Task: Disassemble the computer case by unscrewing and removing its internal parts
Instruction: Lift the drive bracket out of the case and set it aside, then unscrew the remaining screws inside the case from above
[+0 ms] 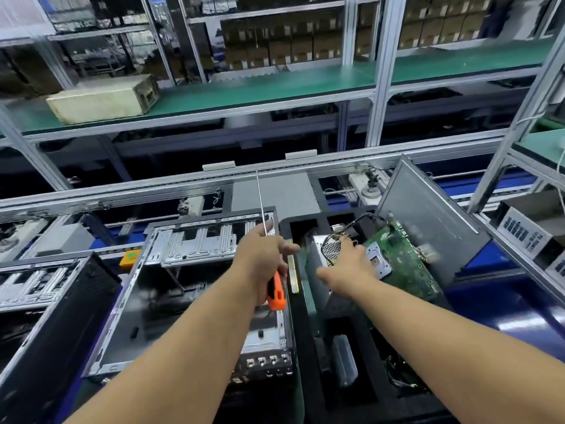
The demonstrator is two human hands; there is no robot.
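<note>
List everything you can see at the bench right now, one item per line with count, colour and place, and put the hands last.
computer case: one, silver and black, open, centre left on the line
second case: one, black and silver, far left
screwdriver: one, orange handle, long silver shaft pointing up, in the left hand
black tray: one, right of the open case, holding removed parts
power supply: one, silver, in the tray
circuit board: one, green, leaning in the tray
metal panel: one, grey, tilted behind the board
beige box: one, on the green shelf, upper left
left hand: grips the screwdriver handle
right hand: fingers spread on the power supply
</note>
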